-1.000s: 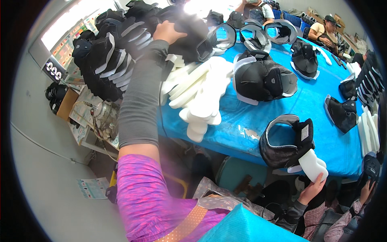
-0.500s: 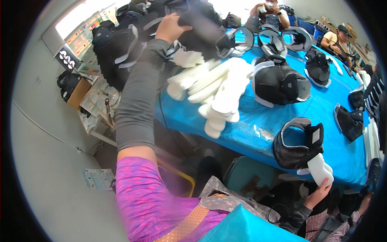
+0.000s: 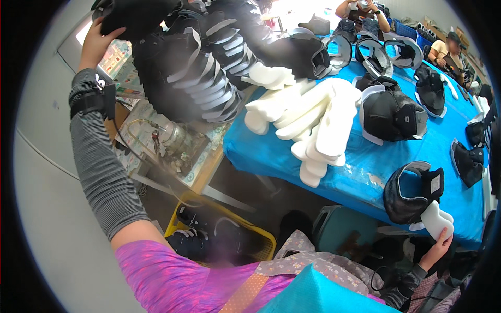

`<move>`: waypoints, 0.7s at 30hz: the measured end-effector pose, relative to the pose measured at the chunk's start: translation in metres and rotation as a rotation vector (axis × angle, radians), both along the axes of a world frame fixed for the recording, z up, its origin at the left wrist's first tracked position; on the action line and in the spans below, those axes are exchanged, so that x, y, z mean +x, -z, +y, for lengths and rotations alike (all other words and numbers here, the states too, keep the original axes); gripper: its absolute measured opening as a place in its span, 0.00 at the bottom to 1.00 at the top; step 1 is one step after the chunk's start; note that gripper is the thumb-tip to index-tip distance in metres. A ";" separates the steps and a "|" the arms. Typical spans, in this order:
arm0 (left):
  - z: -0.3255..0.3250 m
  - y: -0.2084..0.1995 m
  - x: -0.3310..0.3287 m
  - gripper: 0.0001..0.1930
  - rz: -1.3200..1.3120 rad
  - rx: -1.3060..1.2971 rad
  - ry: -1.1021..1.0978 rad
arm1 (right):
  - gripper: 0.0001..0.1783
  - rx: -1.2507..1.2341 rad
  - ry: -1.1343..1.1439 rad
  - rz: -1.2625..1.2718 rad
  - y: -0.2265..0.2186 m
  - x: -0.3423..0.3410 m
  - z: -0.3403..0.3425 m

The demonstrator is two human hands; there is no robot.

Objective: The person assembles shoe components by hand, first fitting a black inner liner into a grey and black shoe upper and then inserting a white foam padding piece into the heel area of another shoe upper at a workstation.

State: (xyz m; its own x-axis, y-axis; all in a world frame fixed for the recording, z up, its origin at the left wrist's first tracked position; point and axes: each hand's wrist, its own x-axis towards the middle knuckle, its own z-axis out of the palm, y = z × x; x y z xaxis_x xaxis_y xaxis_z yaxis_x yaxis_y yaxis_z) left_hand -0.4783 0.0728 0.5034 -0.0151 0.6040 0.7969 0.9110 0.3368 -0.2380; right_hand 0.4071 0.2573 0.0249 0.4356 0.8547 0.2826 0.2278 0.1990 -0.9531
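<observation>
My left hand [image 3: 98,43], arm stretched up at the far left, grips a black padded helmet liner [image 3: 138,16] atop tall stacks. Its fingers are partly hidden behind the liner. Low on the right, my right hand [image 3: 437,249] pinches white foam pads [image 3: 436,220], seemingly two overlapping. These pads touch or overlap the lower edge of an open black liner with grey trim [image 3: 401,201], standing at the blue table's near edge. Which layer lies in front there is hard to make out. A heap of white foam pads [image 3: 334,117] covers the table's left end.
Nested liners with grey edges [image 3: 209,86] rise in stacks at left. More liners [image 3: 391,112] dot the blue-covered table [image 3: 360,175]. A yellow basket [image 3: 266,242] holds dark items below, beside a teal stool [image 3: 342,232]. Two people [image 3: 446,55] sit at the far side.
My left hand has swung left from above the stacks, and a black liner is now in its grip. The view has shifted left. My right hand still pinches the white pads by the open liner.
</observation>
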 end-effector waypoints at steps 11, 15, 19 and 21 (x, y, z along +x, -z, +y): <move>-0.020 0.031 -0.104 0.43 -0.239 0.015 -0.376 | 0.25 0.010 0.069 -0.047 0.018 -0.009 -0.003; 0.010 0.054 -0.084 0.32 0.150 0.145 -0.556 | 0.24 0.012 0.136 -0.051 0.000 -0.021 -0.016; 0.033 0.067 -0.070 0.35 -0.391 0.212 -0.287 | 0.24 0.022 0.147 -0.014 0.008 -0.023 -0.010; 0.035 0.055 -0.072 0.34 -0.425 0.153 -0.315 | 0.24 0.030 0.146 -0.034 0.011 -0.017 -0.010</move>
